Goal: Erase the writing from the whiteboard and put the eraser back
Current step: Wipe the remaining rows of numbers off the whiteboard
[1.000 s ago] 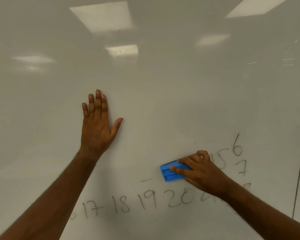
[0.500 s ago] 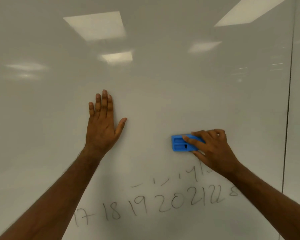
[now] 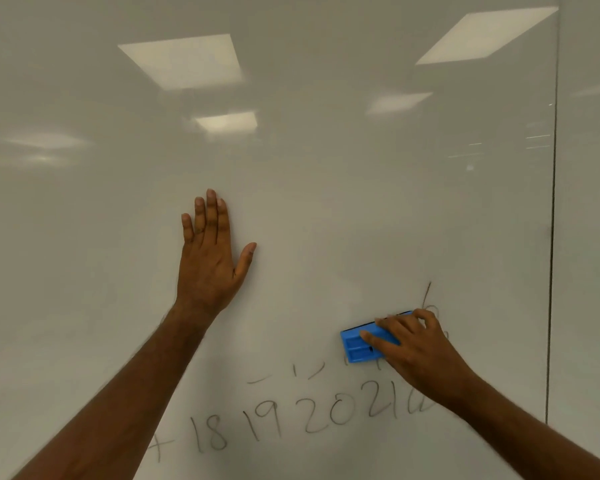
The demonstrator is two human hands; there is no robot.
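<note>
A glossy whiteboard [image 3: 326, 188] fills the view. My right hand [image 3: 420, 351] grips a blue eraser [image 3: 359, 342] and holds it against the board at the lower right, its fingers curled over the eraser's top. Just below the eraser runs a row of handwritten numbers [image 3: 291, 420], with a few stray pen strokes [image 3: 291, 374] above it. A thin line and a loop of ink [image 3: 430, 299] show just above my right hand. My left hand [image 3: 210, 261] lies flat on the board at centre left, fingers straight and pointing up.
A dark vertical seam [image 3: 553, 237] divides the board from the panel at the right. Ceiling lights [image 3: 184, 60] reflect in the upper part of the board.
My right hand swept the eraser up the board and has come back down to just above the number row. Digits at the right have been wiped away. My left hand stayed flat on the board.
</note>
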